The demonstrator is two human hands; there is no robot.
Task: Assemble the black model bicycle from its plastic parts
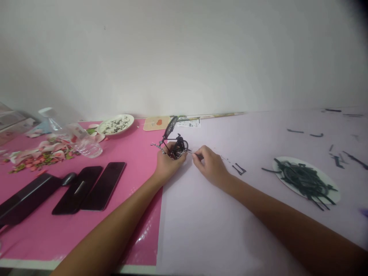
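Observation:
A small black model bicycle (173, 142) stands at the middle of the table where the pink mat (123, 218) meets the white sheet (207, 226). My left hand (166, 163) grips its frame from below. My right hand (209, 165) pinches a thin dark tool (195, 154) whose tip touches the model's rear part. Two small black pieces (239, 169) lie just right of my right hand.
A white plate (333, 183) heaped with black plastic sprue bits sits at right, loose black bits beyond it. On the pink mat lie two dark phones (92, 187), a long black case (25, 199), a clear bottle (83, 142), a dish (116, 124) and scattered petals (43, 153).

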